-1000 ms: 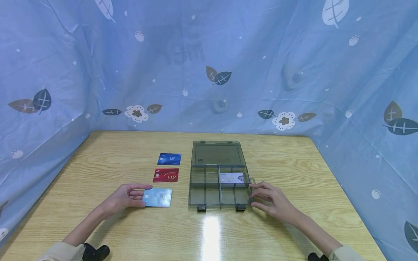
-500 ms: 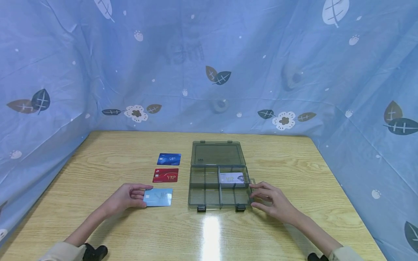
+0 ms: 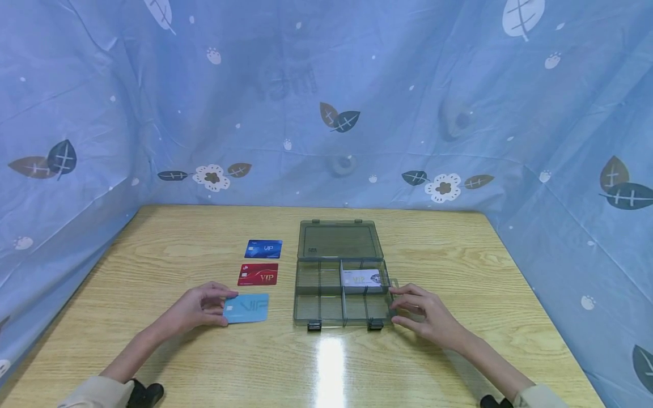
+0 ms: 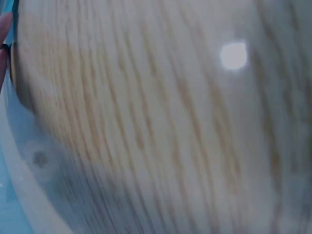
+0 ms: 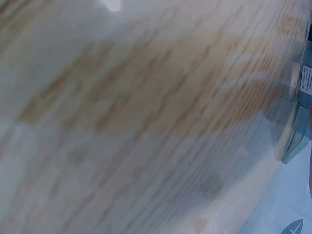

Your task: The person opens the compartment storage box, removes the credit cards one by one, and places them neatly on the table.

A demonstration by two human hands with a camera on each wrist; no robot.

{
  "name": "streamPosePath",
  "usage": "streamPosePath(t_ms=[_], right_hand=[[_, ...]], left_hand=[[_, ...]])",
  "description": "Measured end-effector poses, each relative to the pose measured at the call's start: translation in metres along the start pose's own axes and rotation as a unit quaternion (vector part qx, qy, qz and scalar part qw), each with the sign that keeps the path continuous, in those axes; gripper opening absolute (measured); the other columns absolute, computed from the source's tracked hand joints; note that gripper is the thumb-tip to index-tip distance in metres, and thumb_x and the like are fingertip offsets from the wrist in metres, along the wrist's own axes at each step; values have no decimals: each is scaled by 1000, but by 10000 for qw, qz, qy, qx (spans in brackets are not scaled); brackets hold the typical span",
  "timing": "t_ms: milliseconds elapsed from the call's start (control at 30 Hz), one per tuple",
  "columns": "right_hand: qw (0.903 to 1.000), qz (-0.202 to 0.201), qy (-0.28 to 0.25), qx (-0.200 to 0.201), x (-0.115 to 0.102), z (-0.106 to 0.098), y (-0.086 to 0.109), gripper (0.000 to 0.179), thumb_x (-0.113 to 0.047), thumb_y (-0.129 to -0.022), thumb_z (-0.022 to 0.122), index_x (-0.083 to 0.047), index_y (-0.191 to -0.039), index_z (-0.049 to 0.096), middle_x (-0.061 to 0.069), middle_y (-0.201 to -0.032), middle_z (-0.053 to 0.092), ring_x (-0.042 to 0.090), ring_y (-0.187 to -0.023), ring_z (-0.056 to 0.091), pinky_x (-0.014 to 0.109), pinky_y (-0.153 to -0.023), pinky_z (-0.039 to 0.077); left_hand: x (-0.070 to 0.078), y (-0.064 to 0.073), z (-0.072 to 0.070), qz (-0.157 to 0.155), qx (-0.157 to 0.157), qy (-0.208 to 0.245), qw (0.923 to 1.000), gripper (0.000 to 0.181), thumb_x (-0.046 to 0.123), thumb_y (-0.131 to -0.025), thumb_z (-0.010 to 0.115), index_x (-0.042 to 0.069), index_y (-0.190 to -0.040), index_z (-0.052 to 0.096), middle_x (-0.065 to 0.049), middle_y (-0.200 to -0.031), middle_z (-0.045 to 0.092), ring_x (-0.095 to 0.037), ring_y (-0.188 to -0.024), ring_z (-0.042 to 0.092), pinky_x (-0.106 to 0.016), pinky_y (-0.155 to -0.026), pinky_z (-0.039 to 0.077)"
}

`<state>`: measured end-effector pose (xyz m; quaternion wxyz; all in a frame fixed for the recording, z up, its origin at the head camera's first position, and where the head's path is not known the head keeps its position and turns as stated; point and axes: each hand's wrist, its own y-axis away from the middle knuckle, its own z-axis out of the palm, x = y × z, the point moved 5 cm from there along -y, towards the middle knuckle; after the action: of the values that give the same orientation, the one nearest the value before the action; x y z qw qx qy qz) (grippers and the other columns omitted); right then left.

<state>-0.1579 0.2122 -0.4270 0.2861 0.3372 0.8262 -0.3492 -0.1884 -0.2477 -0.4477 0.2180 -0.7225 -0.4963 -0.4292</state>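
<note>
In the head view my left hand (image 3: 204, 306) pinches the left end of a light blue VIP card (image 3: 246, 308), thumb at the near corner and fingers at the far one. Beyond it, a red VIP card (image 3: 258, 274) and a dark blue VIP card (image 3: 263, 249) lie flat. A smoky clear divided box (image 3: 319, 326) stands to the right, its lid (image 3: 340, 239) swung back. One white VIP card (image 3: 361, 278) lies in its far right compartment. My right hand (image 3: 425, 315) touches the box's right wall with its fingertips.
The wooden table (image 3: 459, 249) is backed and flanked by a blue patterned curtain (image 3: 285, 113). Two black latches (image 3: 314, 326) stick out at the box's front. In the right wrist view the box (image 5: 298, 122) shows at the right edge.
The light blue card has tipped slightly in my left hand: its glare has faded and the VIP letters now show. My right hand and the box stay as they were.
</note>
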Motion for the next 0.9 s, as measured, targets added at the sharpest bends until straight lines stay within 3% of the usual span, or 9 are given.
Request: streamPosePath(t_ms=[200, 333, 567, 900], right_hand=[[10000, 18, 25, 5, 1, 0, 0, 17, -2, -81, 74, -7, -96, 68, 22, -117, 58, 37, -98, 64, 36, -78, 55], [10000, 58, 49, -16, 3, 0, 1, 16, -4, -82, 74, -7, -96, 68, 21, -117, 58, 36, -96, 65, 35, -77, 55], [9999, 86, 85, -1, 4, 0, 1, 17, -5, -82, 75, -8, -97, 68, 20, -118, 58, 35, -96, 65, 35, -77, 56], [9998, 77, 166, 11, 5, 1, 2, 20, 0, -79, 76, -6, -96, 68, 21, -117, 58, 38, -97, 63, 38, -76, 56]], left_hand=[[0, -4, 1, 230, -9, -42, 9997, 52, 13, -74, 82, -4, -120, 64, -17, -117, 53, -40, -114, 55, -28, -90, 49], [1, -7, 2, 339, -3, -386, 9987, 50, 17, -75, 82, 0, -119, 66, -13, -116, 54, -36, -113, 54, -31, -92, 48], [2, -10, 3, 419, 24, -511, 9978, 48, 18, -75, 82, 2, -118, 67, -10, -116, 55, -33, -112, 54, -31, -92, 48], [3, -13, 4, 827, 155, -1218, 9890, 48, 22, -73, 84, 6, -115, 70, -3, -111, 57, -25, -105, 55, -34, -92, 49]])
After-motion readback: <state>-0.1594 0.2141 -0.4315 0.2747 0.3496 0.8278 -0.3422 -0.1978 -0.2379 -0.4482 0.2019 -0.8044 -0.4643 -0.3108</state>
